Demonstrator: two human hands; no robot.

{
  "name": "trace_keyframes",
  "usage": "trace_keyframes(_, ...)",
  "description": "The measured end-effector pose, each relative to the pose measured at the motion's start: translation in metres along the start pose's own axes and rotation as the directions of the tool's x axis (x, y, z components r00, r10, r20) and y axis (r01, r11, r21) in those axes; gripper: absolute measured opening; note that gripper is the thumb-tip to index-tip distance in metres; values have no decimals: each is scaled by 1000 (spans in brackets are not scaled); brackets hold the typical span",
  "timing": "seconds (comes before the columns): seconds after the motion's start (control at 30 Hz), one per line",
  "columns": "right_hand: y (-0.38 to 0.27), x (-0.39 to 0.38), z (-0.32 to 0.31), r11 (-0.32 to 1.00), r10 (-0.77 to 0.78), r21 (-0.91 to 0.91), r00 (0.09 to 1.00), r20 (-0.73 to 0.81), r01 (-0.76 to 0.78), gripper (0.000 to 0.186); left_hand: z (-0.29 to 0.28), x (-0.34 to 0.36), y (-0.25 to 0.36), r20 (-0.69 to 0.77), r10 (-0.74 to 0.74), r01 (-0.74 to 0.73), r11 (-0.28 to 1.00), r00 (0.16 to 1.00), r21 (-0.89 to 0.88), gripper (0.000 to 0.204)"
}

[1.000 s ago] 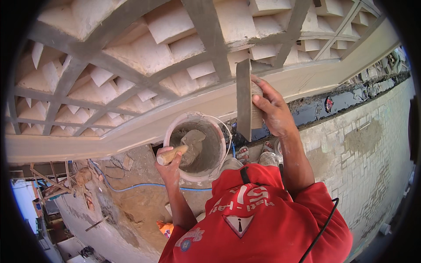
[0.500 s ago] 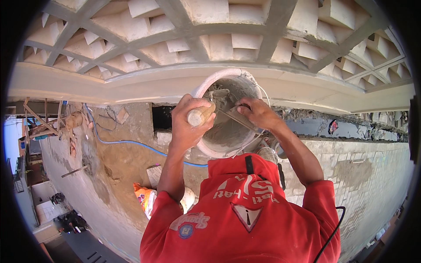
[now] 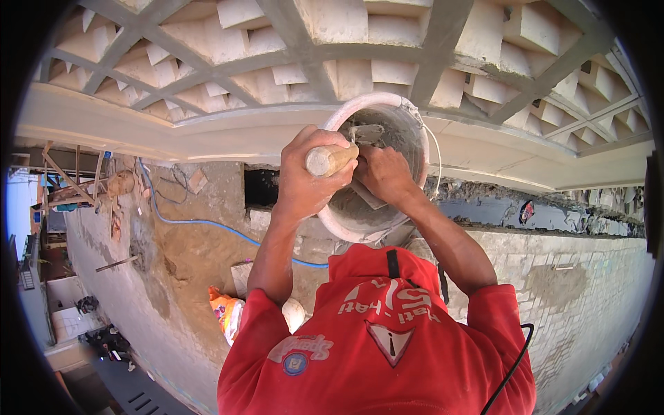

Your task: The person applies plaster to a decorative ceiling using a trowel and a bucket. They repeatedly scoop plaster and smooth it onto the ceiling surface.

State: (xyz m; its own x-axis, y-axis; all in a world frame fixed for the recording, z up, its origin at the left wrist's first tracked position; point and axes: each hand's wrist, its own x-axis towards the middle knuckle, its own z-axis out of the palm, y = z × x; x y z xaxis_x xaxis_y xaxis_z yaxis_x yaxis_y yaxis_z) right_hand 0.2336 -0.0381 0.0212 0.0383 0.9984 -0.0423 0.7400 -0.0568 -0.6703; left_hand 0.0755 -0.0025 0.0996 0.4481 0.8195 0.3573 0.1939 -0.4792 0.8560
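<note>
My left hand (image 3: 312,176) grips the thick wooden handle (image 3: 325,160) of a trowel, whose mortar-coated metal end (image 3: 366,130) is inside a pale bucket (image 3: 365,99) with a wire handle. My right hand (image 3: 386,173) is closed on a flat grey float (image 3: 366,196), held tilted down inside the bucket, just right of my left hand. The float is mostly hidden by my hands. Mortar coats the bucket's inside.
A white lattice block wall (image 3: 339,31) rises over a ledge (image 3: 207,128). A trench (image 3: 470,209) and dark hole (image 3: 261,187) run along it. A blue hose (image 3: 214,226), an orange-white sack (image 3: 225,311), wooden scaffolding (image 3: 72,180) and a paved floor (image 3: 574,290) are around.
The float came down from upright in front of the wall into the bucket. Both hands drew together over it, then shifted slightly higher in the view along with the bucket.
</note>
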Motion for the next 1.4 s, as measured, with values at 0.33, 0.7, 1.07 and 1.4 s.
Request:
trace_keyframes(0.33, -8, -15, -2, 999, 17, -43, 997, 75, -14, 21, 11, 2, 0, 30, 66, -66, 998, 997, 14, 30)
trace_keyframes(0.7, 47, -17, -64, 970, 162, 185, 987, 3, -160, 25, 16, 4, -2, -34, 18, -19, 1000, 999, -15, 31)
trace_keyframes(1.07, 41, -3, -66, 998, 34, -52, 997, -68, -37, 22, 24, 10, 11, 16, 110, -110, 994, 994, 23, 31)
trace_keyframes(1.4, 65, 0, -32, 981, 62, 185, 998, -20, -58, 24, 28, 11, 9, 0, 133, -133, 990, 991, 44, 31)
